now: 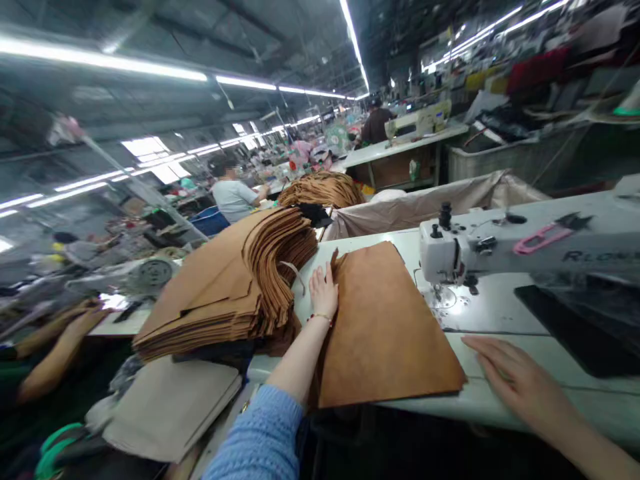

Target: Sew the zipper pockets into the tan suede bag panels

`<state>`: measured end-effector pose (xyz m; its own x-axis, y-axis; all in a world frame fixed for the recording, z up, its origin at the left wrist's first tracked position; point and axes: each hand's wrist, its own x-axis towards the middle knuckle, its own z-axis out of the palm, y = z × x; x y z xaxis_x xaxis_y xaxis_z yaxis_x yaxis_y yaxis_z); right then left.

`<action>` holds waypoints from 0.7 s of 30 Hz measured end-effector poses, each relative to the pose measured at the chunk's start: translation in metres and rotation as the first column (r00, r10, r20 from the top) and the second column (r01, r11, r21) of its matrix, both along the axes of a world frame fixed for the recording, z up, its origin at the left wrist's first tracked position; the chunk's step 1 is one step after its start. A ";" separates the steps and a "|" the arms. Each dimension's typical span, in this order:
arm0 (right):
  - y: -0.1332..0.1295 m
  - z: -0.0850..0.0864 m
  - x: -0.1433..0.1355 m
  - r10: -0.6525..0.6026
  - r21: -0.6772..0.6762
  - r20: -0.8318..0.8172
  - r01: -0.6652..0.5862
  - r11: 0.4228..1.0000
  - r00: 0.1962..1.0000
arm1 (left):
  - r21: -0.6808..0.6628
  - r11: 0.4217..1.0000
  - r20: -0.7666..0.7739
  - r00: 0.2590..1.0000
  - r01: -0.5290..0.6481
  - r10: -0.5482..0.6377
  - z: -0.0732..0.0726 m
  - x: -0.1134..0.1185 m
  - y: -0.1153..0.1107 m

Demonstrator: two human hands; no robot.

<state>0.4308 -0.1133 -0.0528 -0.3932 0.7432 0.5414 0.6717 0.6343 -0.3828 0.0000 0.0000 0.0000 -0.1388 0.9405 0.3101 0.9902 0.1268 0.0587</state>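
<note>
A rectangular brown fabric panel [385, 327] lies flat on the pale sewing table, its near edge along the table's front. Against its upper left edge rests my left hand [324, 291], fingers stretched forward and nothing visibly gripped. My right hand [515, 377] is open too, fingers extended over the table to the right of the panel, apart from it. Left of my left hand stands a thick, curled stack of brown panels [225, 280]. Behind the panel's right side is a white sewing machine [445, 250], its needle area beside the cloth.
Pink-handled snips [545, 237] sit on the machine arm. A dark flat object [575, 330] lies on the table at right. Light grey cloth pieces [173, 407] are at lower left. A brown bundle [323, 190] lies beyond the table; co-workers sit at left and farther back.
</note>
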 end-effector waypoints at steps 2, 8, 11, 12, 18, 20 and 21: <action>-0.002 0.005 -0.012 0.059 -0.017 0.010 -0.059 0.998 0.998 | -0.073 0.996 0.013 0.998 0.059 -0.059 -0.014 0.002 0.004; -0.001 0.017 -0.047 0.217 -0.067 0.129 -0.210 0.975 0.967 | -0.226 0.952 0.061 0.978 0.206 -0.198 -0.030 0.000 -0.011; 0.000 0.018 -0.057 0.244 -0.080 0.183 -0.233 0.969 0.952 | -0.256 0.930 0.075 0.964 0.265 -0.254 -0.020 -0.002 -0.024; 0.000 0.017 -0.059 0.241 -0.082 0.196 -0.229 0.970 0.951 | -0.261 0.927 0.080 0.963 0.270 -0.258 -0.016 -0.002 -0.025; -0.002 0.003 -0.073 0.126 -0.007 0.344 -0.131 0.991 0.930 | -0.267 0.953 0.100 0.987 0.145 -0.123 -0.016 -0.004 0.028; -0.004 0.000 -0.075 0.100 -0.003 0.389 -0.107 0.994 0.916 | -0.290 0.955 0.097 0.994 0.069 -0.042 -0.021 -0.008 0.052; -0.005 0.000 -0.076 0.098 -0.009 0.403 -0.103 0.995 0.910 | -0.302 0.953 0.093 0.996 0.030 -0.002 -0.023 -0.010 0.063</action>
